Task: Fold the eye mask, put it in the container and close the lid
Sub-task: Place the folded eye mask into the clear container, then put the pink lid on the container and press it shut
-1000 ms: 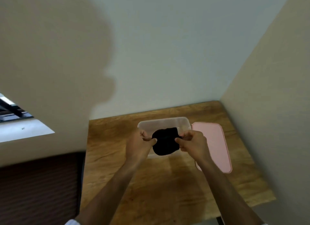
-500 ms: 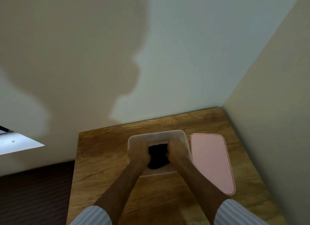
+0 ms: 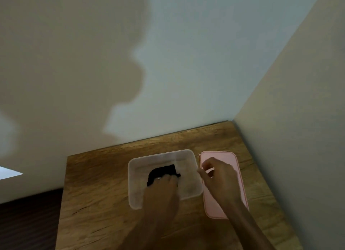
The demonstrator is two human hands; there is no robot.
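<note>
The black eye mask [image 3: 162, 173] lies inside the container [image 3: 188, 157], at 12 o'clock of the left hand [image 3: 162, 191], whose fingers press on it. The right hand [image 3: 220, 179], loosely curled and holding nothing, hovers over the pink lid [image 3: 218, 207] at 3 o'clock.

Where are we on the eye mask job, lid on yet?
Not yet. Done: the black eye mask looks bunched or folded and lies inside the clear container. In hand: the left hand is in the container on the mask; the right hand is over the pink lid, not clearly gripping it. Left: the lid lies flat on the table beside the container and must be fitted.
</note>
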